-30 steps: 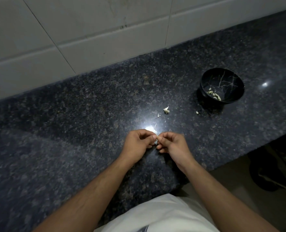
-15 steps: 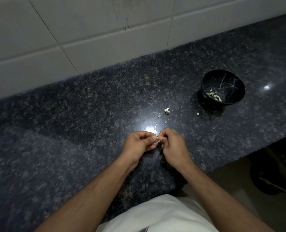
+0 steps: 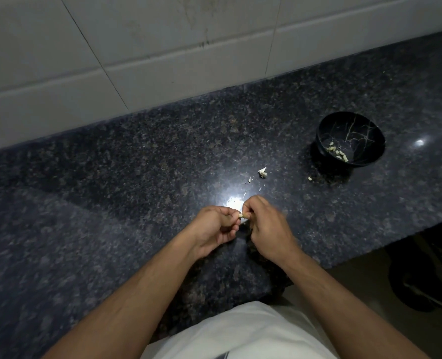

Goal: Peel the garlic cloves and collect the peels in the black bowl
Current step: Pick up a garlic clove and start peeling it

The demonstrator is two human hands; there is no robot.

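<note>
A small pale garlic clove (image 3: 242,216) is pinched between the fingertips of both hands, low over the dark granite counter (image 3: 111,203). My left hand (image 3: 216,226) grips it from the left. From the right, my right hand (image 3: 266,224) has its fingers curled on it. Most of the clove is hidden by the fingers. The black bowl (image 3: 350,139) with thin pale veins stands at the back right, apart from the hands, with several garlic bits inside. A garlic piece (image 3: 262,171) and small peel scraps (image 3: 250,179) lie on the counter between hands and bowl.
A white tiled wall (image 3: 162,47) runs along the back of the counter. The counter's front edge drops off at the lower right, with floor and a dark object (image 3: 421,281) below. One small scrap (image 3: 310,178) lies just in front of the bowl.
Both hands stay together on the clove. The right hand has turned over it, its knuckles now more on top. Bowl and scraps have not moved.
</note>
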